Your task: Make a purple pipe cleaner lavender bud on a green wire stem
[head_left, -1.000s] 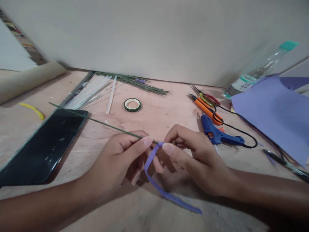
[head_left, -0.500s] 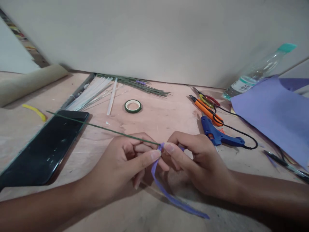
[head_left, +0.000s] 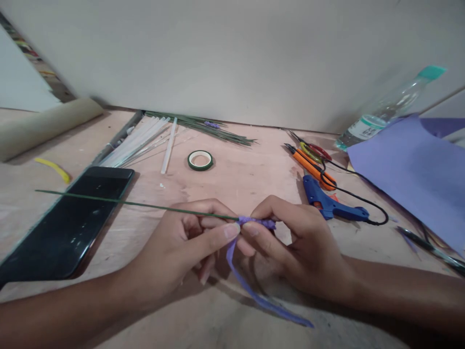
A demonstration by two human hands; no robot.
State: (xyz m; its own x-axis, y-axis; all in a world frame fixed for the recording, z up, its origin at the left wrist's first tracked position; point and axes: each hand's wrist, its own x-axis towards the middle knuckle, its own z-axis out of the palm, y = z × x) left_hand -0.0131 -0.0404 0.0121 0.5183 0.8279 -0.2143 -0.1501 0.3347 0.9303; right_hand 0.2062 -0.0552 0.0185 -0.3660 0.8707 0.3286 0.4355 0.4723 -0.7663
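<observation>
A thin green stem reaches from the left over the phone to my fingertips at the centre. Its right end is wrapped in a bumpy purple strip. The loose tail of that purple strip hangs below my fingers and curves to the lower right. My left hand pinches the strip where the tail leaves the stem. Close beside it, my right hand holds the wrapped end between thumb and fingers.
A dark phone, glue sticks, green stems and a tape roll lie left and behind. On the right are orange-handled pliers, a blue glue gun, a bottle, purple sheets and a pen.
The stem's free left end has swung down and left. More of the purple wrapped end now shows between my fingers, and my right thumb has shifted slightly down and left.
</observation>
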